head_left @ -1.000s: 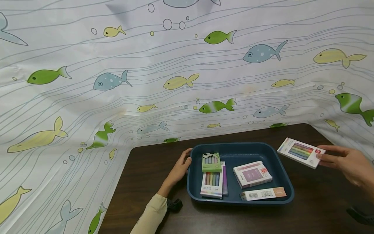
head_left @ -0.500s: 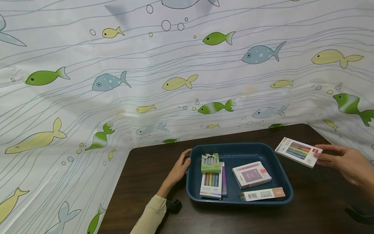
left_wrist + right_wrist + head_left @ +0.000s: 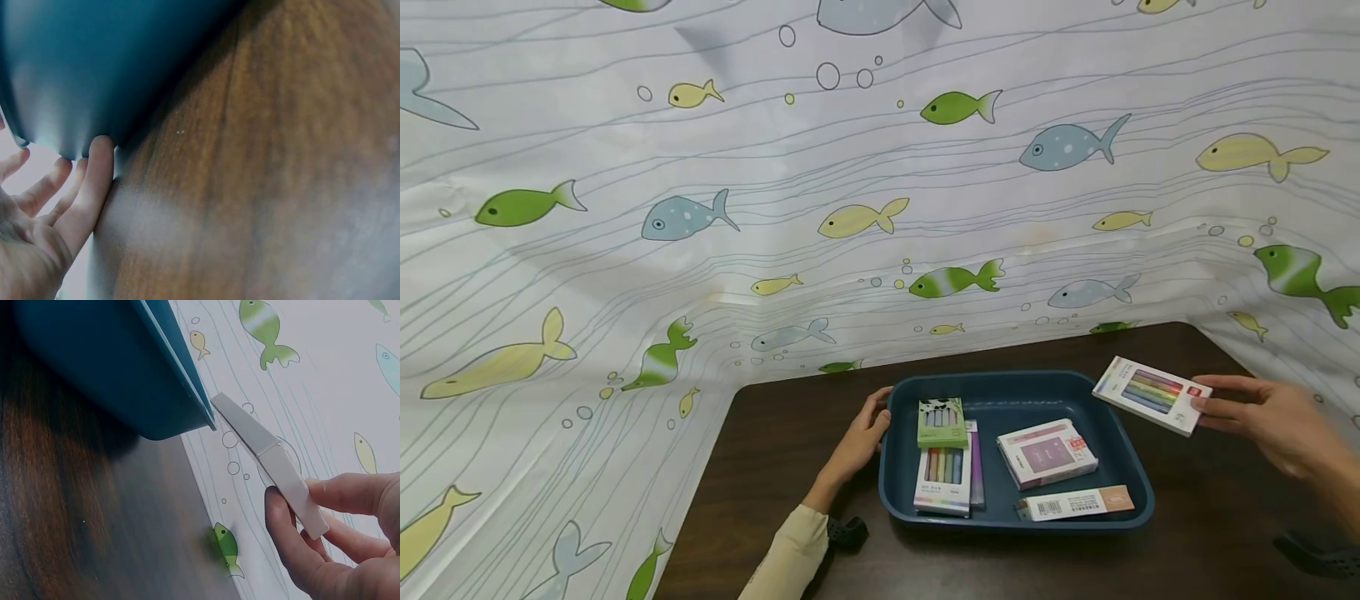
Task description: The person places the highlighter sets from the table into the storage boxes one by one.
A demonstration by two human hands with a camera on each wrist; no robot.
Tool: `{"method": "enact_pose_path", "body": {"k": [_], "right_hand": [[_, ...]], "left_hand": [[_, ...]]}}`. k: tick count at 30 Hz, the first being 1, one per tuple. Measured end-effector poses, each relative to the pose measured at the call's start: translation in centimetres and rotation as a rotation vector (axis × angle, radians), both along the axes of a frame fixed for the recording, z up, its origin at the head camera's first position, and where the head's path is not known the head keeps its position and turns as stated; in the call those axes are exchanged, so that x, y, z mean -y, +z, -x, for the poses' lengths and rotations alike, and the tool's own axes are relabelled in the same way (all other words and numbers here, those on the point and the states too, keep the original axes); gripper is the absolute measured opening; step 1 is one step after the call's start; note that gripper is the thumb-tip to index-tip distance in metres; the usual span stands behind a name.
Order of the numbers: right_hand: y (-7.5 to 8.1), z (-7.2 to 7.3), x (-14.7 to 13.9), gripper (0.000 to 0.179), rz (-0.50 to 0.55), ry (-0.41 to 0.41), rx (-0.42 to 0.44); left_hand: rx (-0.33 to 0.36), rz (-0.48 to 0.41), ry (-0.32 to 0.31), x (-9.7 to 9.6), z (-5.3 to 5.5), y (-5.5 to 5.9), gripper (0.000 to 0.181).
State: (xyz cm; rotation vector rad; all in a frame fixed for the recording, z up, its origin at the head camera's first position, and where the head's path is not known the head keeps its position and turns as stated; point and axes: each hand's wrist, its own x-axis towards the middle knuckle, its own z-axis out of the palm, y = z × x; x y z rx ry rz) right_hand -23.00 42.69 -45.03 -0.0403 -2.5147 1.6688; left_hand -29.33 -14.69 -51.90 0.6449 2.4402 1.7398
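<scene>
My right hand [image 3: 1273, 412] pinches the end of a white windowed box [image 3: 1152, 395] showing a rainbow row of coloured sticks. The box is tilted, and its far end overlaps the tray's right rim in the head view. From the right wrist, the same box [image 3: 269, 456] appears edge-on, thumb on one face and fingers on the other. At the left side of the blue tray [image 3: 1015, 523], my left hand [image 3: 857, 440] touches the outer wall. In the left wrist view its fingers [image 3: 100, 162] reach fairly straight against that wall.
Inside the tray, a green panda box [image 3: 942, 423] lies over another white windowed box [image 3: 942, 492] and a purple pack [image 3: 976, 467]. A white-and-purple box [image 3: 1047, 454] and a long narrow box [image 3: 1075, 503] lie on the right. A fish-print sheet [image 3: 850, 167] hangs behind the dark wooden table [image 3: 760, 442].
My right hand has moved left with the windowed box, bringing it over the tray's right rim. My left hand stays at the tray's left side; the tray's contents lie as before.
</scene>
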Motion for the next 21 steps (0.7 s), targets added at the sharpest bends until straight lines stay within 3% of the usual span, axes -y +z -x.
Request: {"method": "enact_pose_path", "body": {"k": [14,21], "right_hand": [[-0.3,-0.3,0.5,0.044,0.077,0.1,-0.007],[0.0,-0.2,1.9,0.065,0.02,0.12,-0.006]], "left_hand": [[-0.003,0.01,0.008,0.0,0.0,0.4,0.048],[-0.009,0.013,0.008,0.0,0.0,0.2,0.049]]}}
